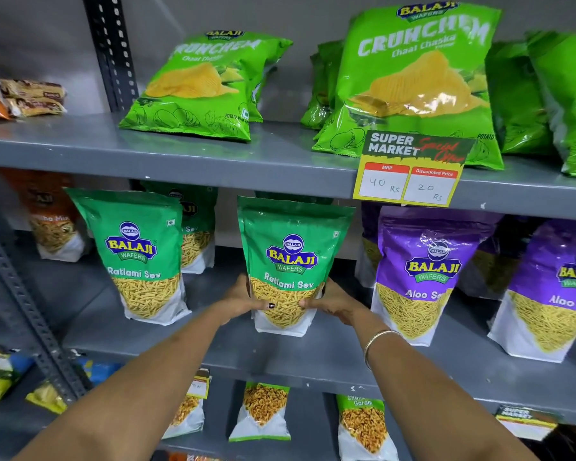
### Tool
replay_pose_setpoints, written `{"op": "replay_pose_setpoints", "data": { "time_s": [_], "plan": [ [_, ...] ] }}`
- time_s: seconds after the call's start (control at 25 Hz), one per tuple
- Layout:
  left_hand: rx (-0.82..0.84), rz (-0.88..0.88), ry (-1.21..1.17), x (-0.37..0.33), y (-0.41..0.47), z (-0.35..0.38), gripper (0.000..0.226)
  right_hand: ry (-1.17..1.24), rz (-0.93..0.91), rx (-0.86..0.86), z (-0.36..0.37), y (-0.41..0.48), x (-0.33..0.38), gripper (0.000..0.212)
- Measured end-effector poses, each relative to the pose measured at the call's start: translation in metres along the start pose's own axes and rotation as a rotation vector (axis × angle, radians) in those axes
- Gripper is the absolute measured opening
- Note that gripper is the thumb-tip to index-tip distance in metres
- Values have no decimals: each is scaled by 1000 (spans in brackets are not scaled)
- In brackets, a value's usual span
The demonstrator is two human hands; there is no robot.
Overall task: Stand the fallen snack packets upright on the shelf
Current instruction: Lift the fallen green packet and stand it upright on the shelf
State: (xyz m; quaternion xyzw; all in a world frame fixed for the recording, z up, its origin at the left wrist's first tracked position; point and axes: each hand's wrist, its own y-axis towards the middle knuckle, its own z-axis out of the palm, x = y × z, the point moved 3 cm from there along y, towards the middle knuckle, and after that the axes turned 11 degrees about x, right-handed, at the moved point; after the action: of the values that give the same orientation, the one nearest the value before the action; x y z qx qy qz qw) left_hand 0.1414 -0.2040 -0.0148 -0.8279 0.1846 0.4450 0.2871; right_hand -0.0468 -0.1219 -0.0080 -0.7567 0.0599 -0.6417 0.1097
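Observation:
A green Ratlami Sev packet (291, 257) stands upright on the middle shelf (330, 357), near its front. My left hand (243, 299) grips its lower left side and my right hand (333, 302) grips its lower right side. Another green Ratlami Sev packet (140, 251) stands upright to the left, with one more (197, 227) behind it. Purple Aloo Sev packets (426, 274) stand to the right. On the top shelf a green Crunchem chips bag (207, 84) leans far back, and a bigger Crunchem bag (416, 81) leans beside it.
A yellow price tag (409, 171) hangs from the top shelf's edge. A perforated grey upright (17, 294) runs down the left. An orange packet (52, 224) stands at the back left. Small packets (263, 410) stand on the lower shelf.

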Motion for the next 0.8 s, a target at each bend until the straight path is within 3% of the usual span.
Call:
{"op": "replay_pose_setpoints", "data": {
  "time_s": [0.08, 0.16, 0.2, 0.32, 0.44, 0.52, 0.56, 0.6, 0.68, 0.76, 0.8],
  "plan": [
    [37, -93, 92, 9, -10, -5, 56, -117, 325, 110, 0, -5, -2, 25],
    [73, -193, 170, 21, -26, -18, 30, -206, 637, 234, 7, -10, -8, 29],
    [63, -255, 180, 32, -33, -28, 30, -172, 685, 261, 16, -8, -8, 31],
    [-49, -402, 45, 67, -59, -70, 57, -237, 749, 386, 63, 11, -1, 35],
    [-197, -450, -73, 103, -82, -123, 67, -327, 626, 325, 129, 41, 24, 33],
    [-268, -424, 67, 123, -90, -163, 64, -343, 486, 216, 179, 58, 47, 27],
    [-275, -356, 75, 128, -88, -179, 64, -333, 413, 144, 199, 67, 55, 41],
    [-271, -257, 30, 131, -85, -193, 66, -301, 335, 82, 218, 78, 63, 58],
    [-205, -94, -59, 138, -72, -216, 75, -134, 149, 3, 246, 101, 73, 60],
    [-130, -32, -101, 142, -60, -224, 81, 2, -12, -87, 260, 115, 76, 63],
    [-93, -19, -122, 143, -57, -222, 75, 37, -28, -124, 261, 119, 71, 76]
  ]
}}
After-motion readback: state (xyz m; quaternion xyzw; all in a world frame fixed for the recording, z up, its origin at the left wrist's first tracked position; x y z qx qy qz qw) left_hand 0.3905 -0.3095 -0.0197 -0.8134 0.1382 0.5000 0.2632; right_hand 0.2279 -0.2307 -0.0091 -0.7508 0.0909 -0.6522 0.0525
